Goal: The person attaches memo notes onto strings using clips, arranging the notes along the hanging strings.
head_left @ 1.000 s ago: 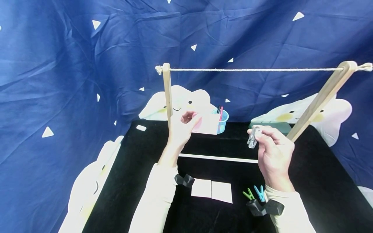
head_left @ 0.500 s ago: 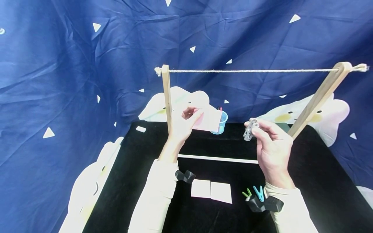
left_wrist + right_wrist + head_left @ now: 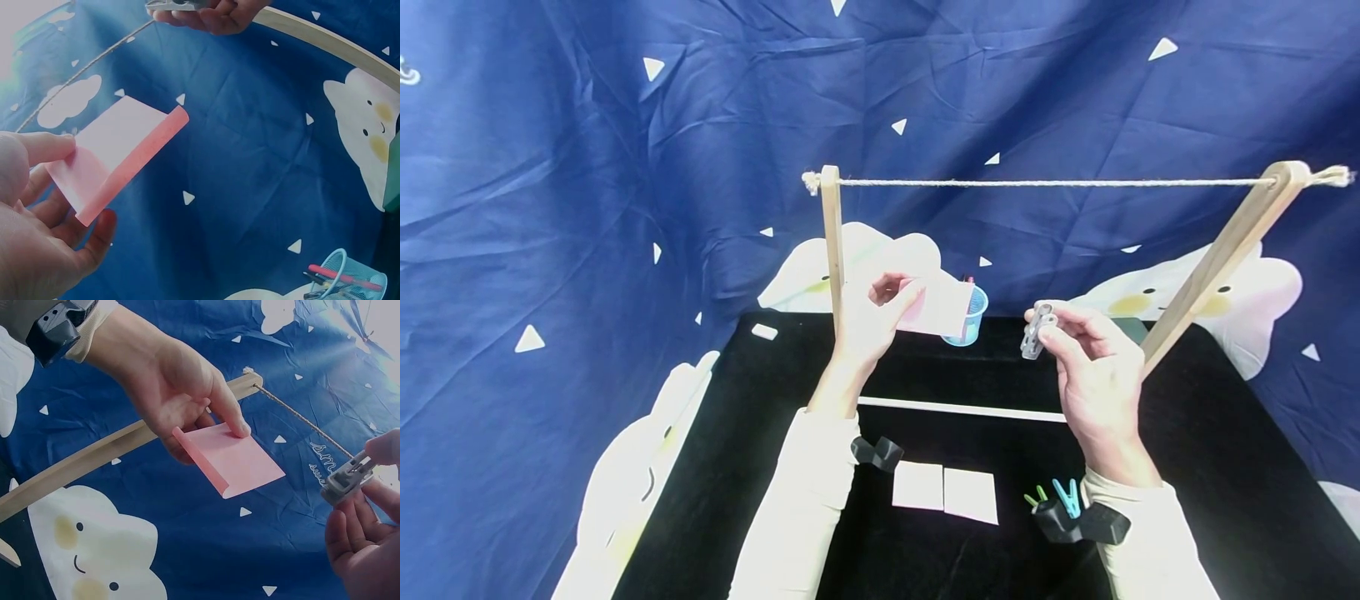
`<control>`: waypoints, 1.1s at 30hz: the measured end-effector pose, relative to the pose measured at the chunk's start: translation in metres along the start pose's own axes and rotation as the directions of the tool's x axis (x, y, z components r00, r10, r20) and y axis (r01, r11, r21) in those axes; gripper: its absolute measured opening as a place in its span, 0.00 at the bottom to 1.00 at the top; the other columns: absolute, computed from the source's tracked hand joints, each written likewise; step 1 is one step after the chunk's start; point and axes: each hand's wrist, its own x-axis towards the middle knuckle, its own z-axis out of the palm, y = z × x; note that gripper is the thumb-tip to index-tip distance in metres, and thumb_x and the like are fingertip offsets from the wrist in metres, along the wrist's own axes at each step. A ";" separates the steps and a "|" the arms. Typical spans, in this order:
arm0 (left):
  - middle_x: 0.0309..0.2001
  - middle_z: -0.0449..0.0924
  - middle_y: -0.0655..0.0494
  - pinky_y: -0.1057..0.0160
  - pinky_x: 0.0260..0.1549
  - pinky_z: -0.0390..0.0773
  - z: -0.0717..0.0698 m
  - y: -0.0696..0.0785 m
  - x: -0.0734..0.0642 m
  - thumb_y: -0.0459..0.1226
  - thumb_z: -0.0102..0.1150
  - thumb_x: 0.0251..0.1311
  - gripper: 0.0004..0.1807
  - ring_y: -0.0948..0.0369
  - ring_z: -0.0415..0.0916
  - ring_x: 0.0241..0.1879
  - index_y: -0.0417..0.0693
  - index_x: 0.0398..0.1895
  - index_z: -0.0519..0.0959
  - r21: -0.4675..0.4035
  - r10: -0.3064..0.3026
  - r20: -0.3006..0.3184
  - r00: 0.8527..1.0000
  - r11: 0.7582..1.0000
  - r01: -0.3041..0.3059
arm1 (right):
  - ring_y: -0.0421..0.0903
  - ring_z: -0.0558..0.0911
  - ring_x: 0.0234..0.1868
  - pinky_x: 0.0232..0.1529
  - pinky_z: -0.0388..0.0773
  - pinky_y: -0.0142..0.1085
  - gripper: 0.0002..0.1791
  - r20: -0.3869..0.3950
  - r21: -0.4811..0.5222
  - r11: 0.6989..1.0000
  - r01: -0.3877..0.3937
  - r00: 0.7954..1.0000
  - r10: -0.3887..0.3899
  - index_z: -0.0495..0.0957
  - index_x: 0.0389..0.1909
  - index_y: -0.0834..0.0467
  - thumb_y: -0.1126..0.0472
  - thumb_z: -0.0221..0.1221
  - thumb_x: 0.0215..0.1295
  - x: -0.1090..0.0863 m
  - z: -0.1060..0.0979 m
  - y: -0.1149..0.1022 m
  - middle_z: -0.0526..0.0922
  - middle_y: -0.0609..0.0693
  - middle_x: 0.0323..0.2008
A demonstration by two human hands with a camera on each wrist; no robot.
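Observation:
My left hand (image 3: 865, 321) pinches a pink sheet of paper (image 3: 119, 150) between thumb and fingers. One edge of the sheet curls over, as the left wrist view shows. My right hand (image 3: 1101, 383) holds a clear grey plastic clothespin (image 3: 345, 480) between thumb and fingertips; its jaws look closed. Both hands are raised over the black table, apart from each other. Above and beyond them a rope (image 3: 1045, 182) runs between two wooden posts, the left post (image 3: 832, 242) behind my left hand and the right post (image 3: 1217, 258) leaning at the right.
Two white paper squares (image 3: 917, 485) lie side by side near me. Green clothespin (image 3: 1037, 495) and blue clothespin (image 3: 1067, 497) sit by my right wrist. A blue mesh cup (image 3: 968, 329) with pens, a green box (image 3: 1129, 328) and a small white block (image 3: 764, 332) stand farther back.
My right hand has moved slightly left and up with the clothespin. The left hand has lifted the pink paper a little, and it overlaps the cup's edge in the head view.

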 end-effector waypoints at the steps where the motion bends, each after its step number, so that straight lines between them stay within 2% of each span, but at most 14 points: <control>1: 0.43 0.82 0.29 0.72 0.44 0.76 0.000 0.000 0.001 0.24 0.65 0.59 0.12 0.66 0.75 0.37 0.26 0.45 0.80 -0.004 0.008 0.001 1.000 1.000 -0.008 | 0.45 0.88 0.41 0.46 0.83 0.29 0.16 -0.001 0.001 1.000 0.002 1.000 -0.002 0.84 0.43 0.69 0.85 0.53 0.62 0.001 0.001 0.000 0.89 0.53 0.38; 5: 0.42 0.82 0.30 0.71 0.44 0.76 0.001 0.001 0.004 0.23 0.65 0.58 0.12 0.66 0.75 0.37 0.26 0.45 0.80 -0.010 0.041 0.004 0.999 0.999 -0.041 | 0.44 0.88 0.39 0.46 0.83 0.29 0.19 -0.028 -0.015 1.000 -0.005 1.000 0.005 0.85 0.40 0.67 0.86 0.51 0.59 0.006 0.005 -0.003 0.89 0.53 0.37; 6: 0.42 0.82 0.30 0.71 0.43 0.76 0.001 0.001 0.005 0.23 0.65 0.58 0.12 0.66 0.75 0.37 0.26 0.45 0.80 -0.014 0.045 0.005 0.999 0.999 -0.045 | 0.45 0.88 0.39 0.46 0.83 0.29 0.18 -0.028 0.013 1.000 -0.006 1.000 0.006 0.85 0.40 0.68 0.86 0.52 0.59 0.007 0.005 -0.003 0.89 0.54 0.37; 9: 0.42 0.82 0.30 0.71 0.43 0.77 0.001 0.003 0.009 0.23 0.66 0.58 0.12 0.65 0.75 0.37 0.26 0.45 0.80 -0.020 0.044 0.000 0.999 0.999 -0.044 | 0.45 0.88 0.38 0.45 0.83 0.29 0.17 -0.037 0.027 1.000 -0.003 0.999 0.004 0.85 0.39 0.69 0.86 0.53 0.59 0.011 0.007 -0.004 0.89 0.55 0.37; 13: 0.41 0.83 0.32 0.72 0.43 0.77 0.001 0.008 0.014 0.25 0.67 0.58 0.12 0.65 0.76 0.37 0.27 0.44 0.81 -0.002 0.024 -0.040 0.999 1.000 -0.024 | 0.43 0.88 0.37 0.43 0.84 0.29 0.18 -0.040 0.015 1.000 0.004 0.999 -0.004 0.86 0.38 0.67 0.86 0.53 0.58 0.018 0.011 -0.005 0.90 0.53 0.36; 15: 0.41 0.83 0.32 0.73 0.42 0.77 0.001 0.011 0.016 0.25 0.67 0.58 0.11 0.65 0.76 0.37 0.27 0.44 0.81 0.004 0.016 -0.060 0.998 1.000 -0.016 | 0.43 0.88 0.37 0.43 0.83 0.28 0.18 -0.032 0.003 1.000 0.015 0.999 -0.015 0.86 0.38 0.66 0.86 0.53 0.58 0.021 0.015 -0.006 0.90 0.52 0.36; 19: 0.40 0.83 0.32 0.72 0.42 0.75 0.002 0.016 0.021 0.25 0.66 0.59 0.11 0.65 0.76 0.37 0.25 0.44 0.81 -0.021 0.028 -0.073 0.997 0.999 -0.029 | 0.44 0.87 0.37 0.43 0.83 0.29 0.16 0.012 0.056 0.997 0.047 0.999 -0.048 0.85 0.38 0.70 0.86 0.54 0.58 0.030 0.023 -0.010 0.90 0.55 0.36; 21: 0.38 0.83 0.35 0.71 0.41 0.74 0.002 0.019 0.022 0.24 0.66 0.59 0.11 0.64 0.76 0.36 0.25 0.44 0.81 -0.040 0.039 -0.079 0.996 0.998 -0.042 | 0.44 0.87 0.37 0.43 0.83 0.30 0.15 0.027 0.067 0.996 0.059 0.998 -0.061 0.85 0.37 0.70 0.86 0.54 0.58 0.034 0.029 -0.013 0.89 0.56 0.36; 27: 0.32 0.82 0.59 0.71 0.36 0.74 0.003 0.025 0.027 0.25 0.65 0.60 0.11 0.65 0.75 0.33 0.26 0.44 0.81 -0.086 0.019 -0.132 0.991 0.996 -0.031 | 0.47 0.86 0.34 0.42 0.84 0.32 0.09 0.043 0.108 0.992 0.066 0.997 -0.071 0.84 0.35 0.73 0.84 0.60 0.57 0.047 0.045 -0.019 0.88 0.59 0.35; 33: 0.33 0.82 0.55 0.71 0.35 0.73 0.005 0.028 0.030 0.25 0.64 0.61 0.11 0.65 0.75 0.34 0.25 0.45 0.79 -0.147 0.036 -0.176 0.984 0.987 -0.062 | 0.49 0.85 0.34 0.42 0.84 0.34 0.08 0.070 0.176 0.983 0.057 0.995 -0.070 0.83 0.36 0.76 0.84 0.59 0.57 0.057 0.059 -0.022 0.88 0.60 0.34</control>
